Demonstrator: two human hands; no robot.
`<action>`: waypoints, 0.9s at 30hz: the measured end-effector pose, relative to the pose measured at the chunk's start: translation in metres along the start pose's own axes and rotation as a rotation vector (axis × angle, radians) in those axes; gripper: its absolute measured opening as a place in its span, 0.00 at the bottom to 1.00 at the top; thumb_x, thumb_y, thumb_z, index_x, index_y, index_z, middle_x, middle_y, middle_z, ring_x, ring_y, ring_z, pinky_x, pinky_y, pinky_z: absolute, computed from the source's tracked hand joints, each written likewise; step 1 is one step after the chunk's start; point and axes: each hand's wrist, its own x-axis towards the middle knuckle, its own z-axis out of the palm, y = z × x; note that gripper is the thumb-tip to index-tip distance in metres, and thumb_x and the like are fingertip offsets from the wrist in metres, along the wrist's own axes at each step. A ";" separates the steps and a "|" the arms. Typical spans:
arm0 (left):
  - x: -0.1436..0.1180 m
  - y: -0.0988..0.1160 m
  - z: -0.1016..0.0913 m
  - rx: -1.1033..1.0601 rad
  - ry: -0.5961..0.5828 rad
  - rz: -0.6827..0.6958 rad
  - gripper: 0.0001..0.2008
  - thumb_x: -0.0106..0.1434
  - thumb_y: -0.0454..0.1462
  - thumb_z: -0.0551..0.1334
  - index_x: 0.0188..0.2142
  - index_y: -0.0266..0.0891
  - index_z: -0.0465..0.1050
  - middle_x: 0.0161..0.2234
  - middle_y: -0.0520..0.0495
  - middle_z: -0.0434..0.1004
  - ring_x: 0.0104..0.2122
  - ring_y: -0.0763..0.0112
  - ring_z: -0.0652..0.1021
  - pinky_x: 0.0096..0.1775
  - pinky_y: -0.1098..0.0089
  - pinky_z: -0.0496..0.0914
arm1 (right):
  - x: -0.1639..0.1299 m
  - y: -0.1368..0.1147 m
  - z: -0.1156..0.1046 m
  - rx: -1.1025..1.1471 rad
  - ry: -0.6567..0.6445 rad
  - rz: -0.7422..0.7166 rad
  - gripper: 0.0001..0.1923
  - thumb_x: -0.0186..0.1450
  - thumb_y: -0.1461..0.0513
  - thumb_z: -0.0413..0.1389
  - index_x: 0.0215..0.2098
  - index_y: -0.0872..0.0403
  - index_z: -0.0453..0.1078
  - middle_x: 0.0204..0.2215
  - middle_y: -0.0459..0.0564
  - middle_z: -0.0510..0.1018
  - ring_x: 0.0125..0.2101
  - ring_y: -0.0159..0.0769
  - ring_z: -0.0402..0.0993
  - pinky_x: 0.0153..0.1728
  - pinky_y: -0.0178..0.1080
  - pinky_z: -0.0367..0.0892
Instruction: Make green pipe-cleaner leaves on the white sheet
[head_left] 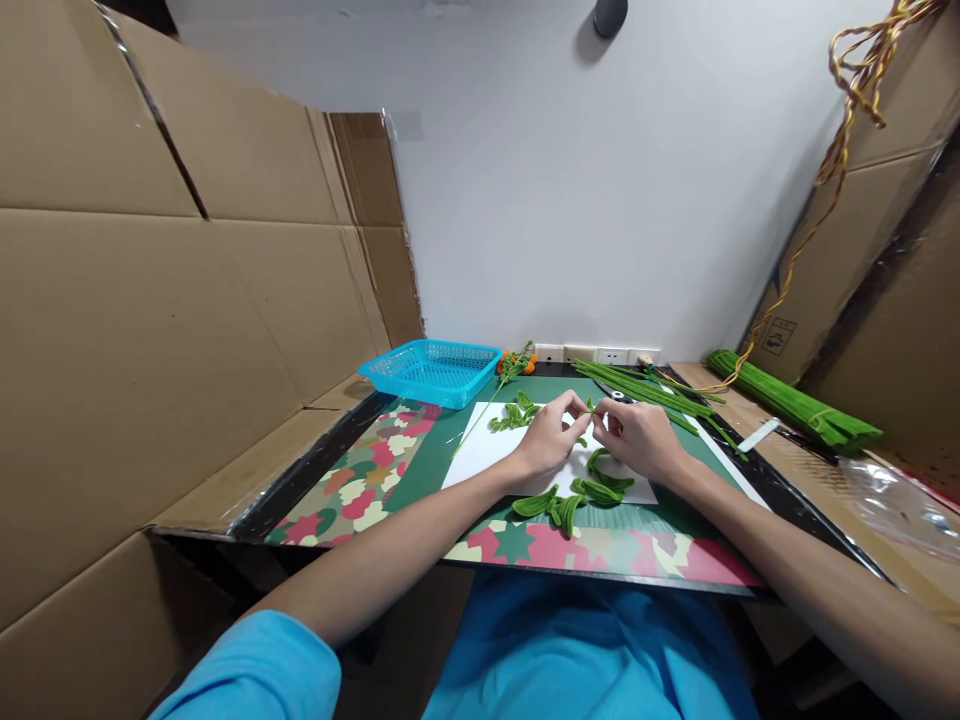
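Between the fingertips of both hands is a small piece of green pipe cleaner (pixel 589 407), pinched from either side above a white sheet of paper (pixel 480 455). My left hand (pixel 551 432) is closed on its left part, and my right hand (pixel 637 432) is closed on its right part. Leaf shapes of bent green pipe cleaner (pixel 566 508) lie in front of the hands, at the paper's near edge. Beside my left hand is another group of green leaf shapes (pixel 514 415). A curved green pipe cleaner (pixel 607 475) lies below my right hand. The fingers partly hide the held piece.
A blue plastic basket (pixel 435 372) stands at the back left, beside an orange flower with a green stem (pixel 517 362). Straight green pipe cleaners (pixel 645 388) and scissors (pixel 619 396) lie behind my right hand. A thick green bundle (pixel 795 405) rests far right. Cardboard (pixel 262 260) walls the left.
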 end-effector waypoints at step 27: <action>0.014 -0.022 -0.007 -0.234 0.078 -0.132 0.12 0.64 0.45 0.61 0.37 0.38 0.71 0.27 0.55 0.69 0.15 0.79 0.68 0.17 0.75 0.58 | 0.016 0.064 -0.013 -0.096 -0.009 0.162 0.20 0.75 0.52 0.49 0.30 0.52 0.74 0.21 0.49 0.77 0.23 0.38 0.70 0.27 0.37 0.51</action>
